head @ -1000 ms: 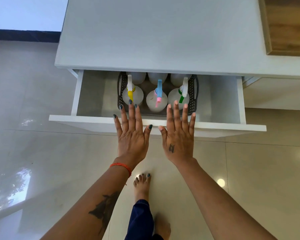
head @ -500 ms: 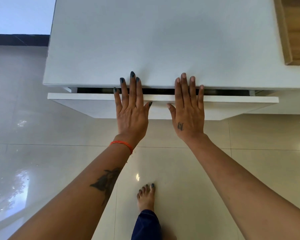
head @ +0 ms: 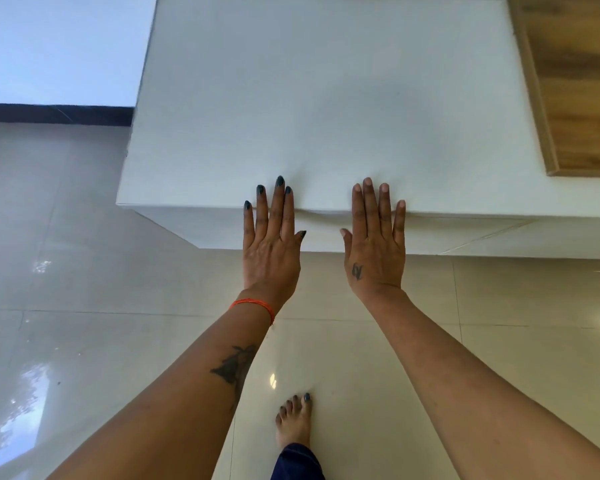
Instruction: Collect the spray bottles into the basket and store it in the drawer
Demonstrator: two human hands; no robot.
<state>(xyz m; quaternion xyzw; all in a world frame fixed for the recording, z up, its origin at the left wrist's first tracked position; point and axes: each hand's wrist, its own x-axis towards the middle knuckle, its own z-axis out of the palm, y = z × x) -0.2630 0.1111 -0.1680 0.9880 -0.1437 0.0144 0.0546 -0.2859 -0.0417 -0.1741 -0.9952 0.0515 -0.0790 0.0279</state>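
The white drawer front [head: 326,233] sits flush under the white cabinet top [head: 326,98], fully pushed in. My left hand [head: 271,247] lies flat against the drawer front with fingers spread, holding nothing. My right hand [head: 374,247] is flat against it too, a little to the right, fingers apart and empty. The basket and the spray bottles are hidden inside the cabinet.
A glossy beige tiled floor [head: 84,306] spreads below and to the left. A wooden panel [head: 575,81] lies on the cabinet top at the right. My bare foot [head: 293,420] stands on the floor under my arms. A dark skirting strip [head: 49,112] runs along the far wall.
The drawer with the basket of spray bottles slid from wide open to shut, both flat hands moving forward with it. The bottles are no longer visible.
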